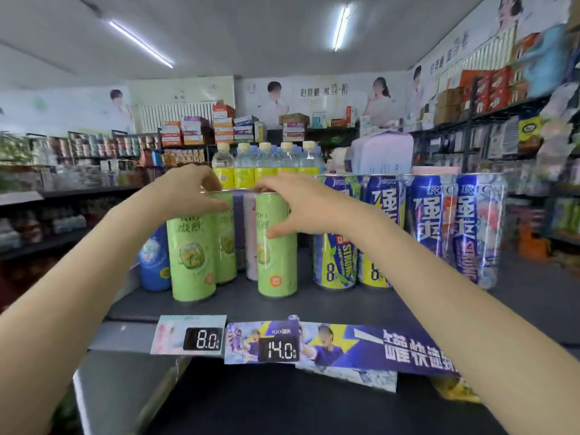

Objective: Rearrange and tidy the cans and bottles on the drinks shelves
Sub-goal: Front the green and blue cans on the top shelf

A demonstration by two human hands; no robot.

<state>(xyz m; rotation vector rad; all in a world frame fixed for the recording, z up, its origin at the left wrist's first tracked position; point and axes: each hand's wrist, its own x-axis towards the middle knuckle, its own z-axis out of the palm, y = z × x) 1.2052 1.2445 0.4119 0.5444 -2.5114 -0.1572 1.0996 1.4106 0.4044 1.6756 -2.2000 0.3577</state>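
Curling over the rims of two tall green cans, the fingers of both hands were bent and clamped on them from above. The left hand [191, 186] gripped the top of the front left green can [191, 255], with the fingertips over the rim and the thumb down on the side facing the camera. The right hand [295, 202] gripped the right green can [276, 246], its fingers over the top and its thumb pressed on the front of the label. Both cans stood upright on the dark shelf [314, 306], close to its front edge.

Just behind the left can stood another green can [226, 243], and between the two held cans a pale pink can [251, 237] showed partly. A blue bottle [153, 262] stood at the far left end of the shelf. To the right, a row of blue cans [433, 227] with yellow and pink prints stood upright, near the right forearm. Behind the cans was a line of clear bottles with yellow labels [266, 164].

On the front strip of the shelf hung two price tags, one reading 8.0 [204, 339] and one reading 14.0 [279, 348], beside a purple banner [392, 346].
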